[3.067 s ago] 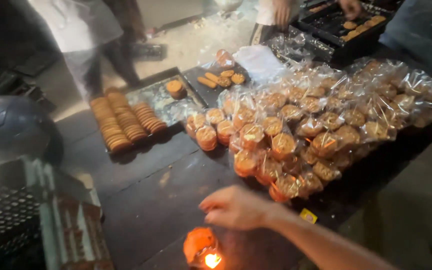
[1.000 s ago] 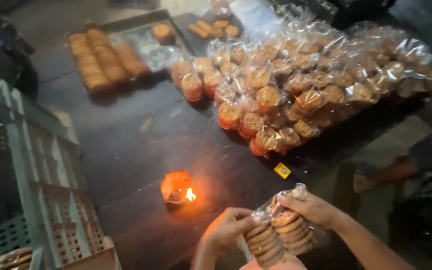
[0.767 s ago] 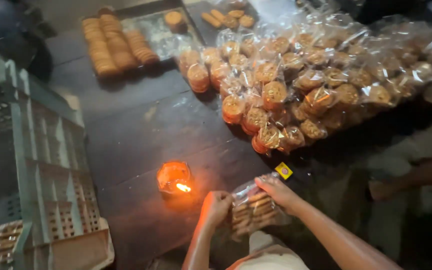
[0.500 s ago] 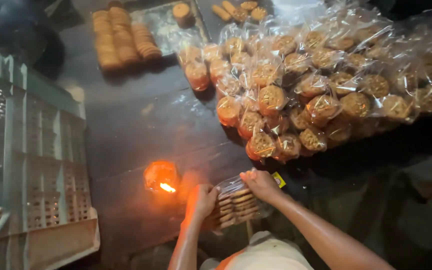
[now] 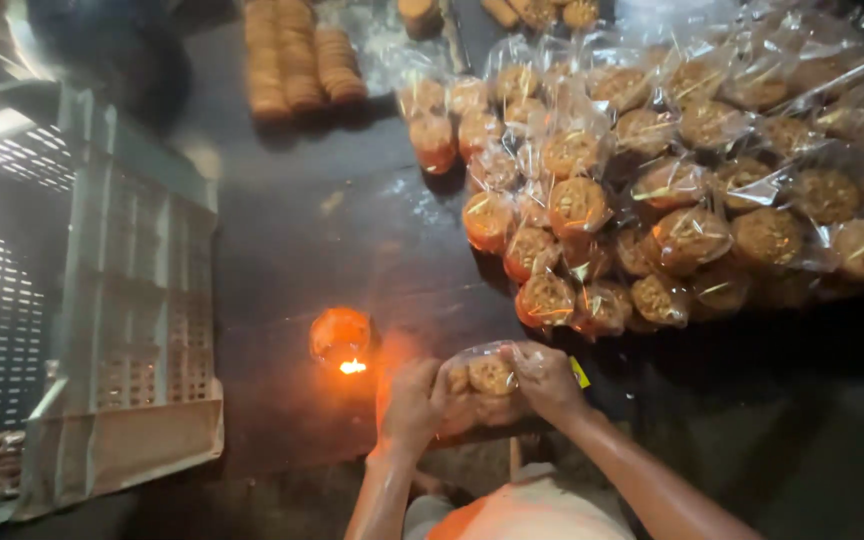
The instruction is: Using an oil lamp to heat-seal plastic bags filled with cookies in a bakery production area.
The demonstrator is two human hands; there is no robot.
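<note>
Left hand and right hand both clasp one clear bag of biscuits at the near edge of the dark worktop. Small lit flame lamp just left. Heap of bagged biscuits beyond. Grey plastic crate at left.

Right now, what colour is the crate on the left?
Grey crate, seen in the head view.

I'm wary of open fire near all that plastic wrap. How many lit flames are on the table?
1: a small orange lamp burns on the dark table, just left of the hands' cookie bag. Others may be hidden.
</note>
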